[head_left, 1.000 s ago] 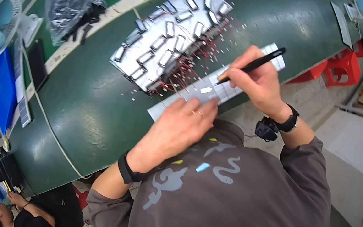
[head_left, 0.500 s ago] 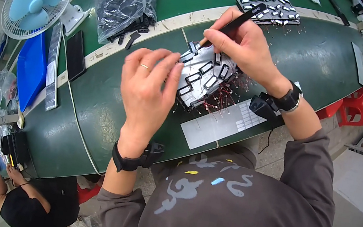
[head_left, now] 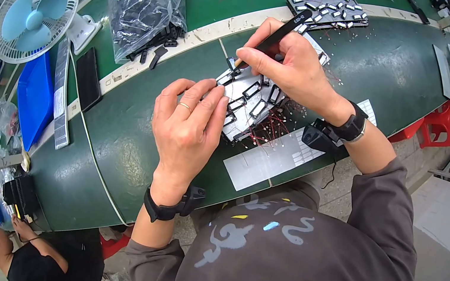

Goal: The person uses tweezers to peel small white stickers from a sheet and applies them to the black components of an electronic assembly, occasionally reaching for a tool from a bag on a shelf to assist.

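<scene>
My right hand [head_left: 298,66] grips black tweezers [head_left: 283,33] like a pen. Their tips are down among small rectangular parts with black rims and pale centres, such as this part [head_left: 258,108], at the far left of a silvery board [head_left: 240,122]. Thin red wires [head_left: 269,129] spill from the parts along the board's near right side. My left hand [head_left: 189,122] wears a ring and sits at the board's left edge. Its fingers are bent and close together, thumb beside the index finger; whatever lies under the fingertips is hidden.
Another board [head_left: 329,8] of similar parts lies at the back. A pale printed strip [head_left: 250,169] lies near the front edge, a dark clip-like device [head_left: 320,136] beside it. Left are a plastic bag [head_left: 146,6] of black parts, a fan [head_left: 36,17], a blue tray [head_left: 33,101] and a seated person [head_left: 37,252].
My right hand and the tweezers have shifted slightly left and nearer. The left hand has moved a little right and nearer, its fingers drawing closer together. The whole view has shifted slightly.
</scene>
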